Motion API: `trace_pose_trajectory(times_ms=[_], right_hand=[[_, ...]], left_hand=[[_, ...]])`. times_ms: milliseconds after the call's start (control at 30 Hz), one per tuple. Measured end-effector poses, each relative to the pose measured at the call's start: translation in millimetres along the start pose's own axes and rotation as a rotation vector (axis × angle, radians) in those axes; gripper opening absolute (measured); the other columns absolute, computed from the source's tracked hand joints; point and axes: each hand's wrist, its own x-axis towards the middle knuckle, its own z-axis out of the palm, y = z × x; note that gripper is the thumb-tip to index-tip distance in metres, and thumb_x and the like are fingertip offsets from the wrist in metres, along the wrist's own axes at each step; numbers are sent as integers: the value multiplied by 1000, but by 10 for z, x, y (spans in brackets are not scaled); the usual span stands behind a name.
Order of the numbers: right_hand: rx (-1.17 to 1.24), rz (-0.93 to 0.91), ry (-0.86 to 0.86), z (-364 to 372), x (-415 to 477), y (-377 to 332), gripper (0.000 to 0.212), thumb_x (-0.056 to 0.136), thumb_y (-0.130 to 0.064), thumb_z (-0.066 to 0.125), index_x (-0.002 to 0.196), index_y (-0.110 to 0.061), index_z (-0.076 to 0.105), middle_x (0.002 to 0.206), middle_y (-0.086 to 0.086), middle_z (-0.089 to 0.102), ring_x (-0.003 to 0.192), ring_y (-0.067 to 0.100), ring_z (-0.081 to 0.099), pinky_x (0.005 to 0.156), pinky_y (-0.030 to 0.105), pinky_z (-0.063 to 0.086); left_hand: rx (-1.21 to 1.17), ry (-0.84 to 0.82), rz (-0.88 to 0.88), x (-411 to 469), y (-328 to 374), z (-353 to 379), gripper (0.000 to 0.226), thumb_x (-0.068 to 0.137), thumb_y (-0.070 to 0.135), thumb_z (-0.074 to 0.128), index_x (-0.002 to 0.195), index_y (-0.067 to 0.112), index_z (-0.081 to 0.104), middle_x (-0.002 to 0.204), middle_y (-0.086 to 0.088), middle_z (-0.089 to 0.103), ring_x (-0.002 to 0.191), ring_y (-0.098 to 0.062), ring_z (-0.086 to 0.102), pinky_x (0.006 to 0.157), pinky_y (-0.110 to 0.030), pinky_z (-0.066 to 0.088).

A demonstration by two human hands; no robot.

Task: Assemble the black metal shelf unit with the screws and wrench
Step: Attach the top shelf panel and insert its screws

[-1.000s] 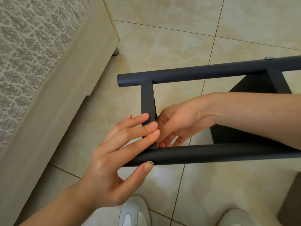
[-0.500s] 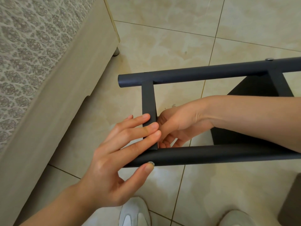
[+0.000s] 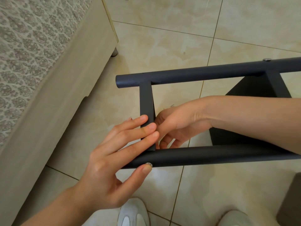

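Patterned bed cover (image 3: 24, 46) and its beige base (image 3: 57, 103) are filling the 9 to 11 o'clock side, with a small foot (image 3: 114, 52) showing at the base's far corner. Tiled floor (image 3: 162, 38) is running under everything.

Left hand (image 3: 110, 160) is sitting at 7 o'clock and is spread wide. Its fingers (image 3: 151, 127) are lying straight and flat across the lower end of the crossbar (image 3: 146, 101). The thumb (image 3: 143, 170) is stretching out below them, its tip pressing against a small silver screw (image 3: 148, 164) on the near tube (image 3: 211, 154).

Black shelf frame (image 3: 179, 77) is lying at that hand's 12 to 3 o'clock. The far tube (image 3: 228, 70) is running from centre out to 2 o'clock and the near tube from centre to 3 o'clock. The crossbar is joining the two at their left ends.

Right hand (image 3: 175, 124) is reaching in from 3 o'clock between the two tubes, touching the crossbar's right side, straight opposite the left fingers. Its fingers are curling down toward the corner where the crossbar is meeting the near tube. Cannot tell if they are gripping anything, as the tips are hiding behind the bar.

A second screw head (image 3: 266, 59) is sitting on top of the far tube at 2 o'clock, and a black panel (image 3: 252, 90) is hanging below it behind the right forearm.

Two white shoe tips (image 3: 132, 212) are showing at 6 o'clock, and a dark block (image 3: 291, 201) is sitting at the 4 o'clock edge
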Motion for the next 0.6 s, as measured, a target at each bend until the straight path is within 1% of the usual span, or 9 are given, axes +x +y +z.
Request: trace_pose_trajectory(times_ms=[133, 233, 333, 433, 600], right_hand=[[28, -27, -18, -21, -28, -1, 11, 95, -9, 57, 91, -8, 68, 85, 6, 67, 78, 16, 63, 80, 33, 53], [-5, -25, -26, -45, -67, -12, 12, 93, -9, 58, 88, -8, 69, 82, 5, 67, 76, 15, 62, 79, 30, 53], [28, -12, -5, -15, -31, -4, 11, 94, -7, 57, 89, -5, 67, 78, 6, 66, 72, 15, 61, 74, 26, 54], [112, -28, -6, 17, 16, 14, 11, 95, -4, 55, 91, -2, 65, 80, 9, 66, 71, 15, 63, 68, 23, 57], [119, -31, -47, -25, -73, -7, 14, 95, -3, 54, 90, -2, 67, 83, 11, 66, 73, 16, 64, 70, 24, 57]], left_hand=[[6, 2, 8, 2, 4, 2, 40, 101, 30, 48, 124, -2, 59, 133, -10, 59, 138, -28, 49, 110, -46, 41], [8, 7, 10, 9, 7, 5, 40, 101, 30, 48, 124, -1, 59, 133, -10, 59, 137, -28, 49, 110, -47, 41], [4, 10, 5, -3, 3, 1, 40, 101, 30, 48, 124, 0, 59, 133, -10, 60, 137, -28, 50, 110, -48, 41], [4, 15, 5, -15, -4, 5, 38, 102, 32, 47, 125, 3, 59, 133, -10, 61, 137, -29, 50, 110, -51, 41], [7, 10, 8, 1, -1, 11, 38, 102, 32, 47, 125, 4, 59, 133, -10, 59, 137, -28, 49, 111, -50, 40]])
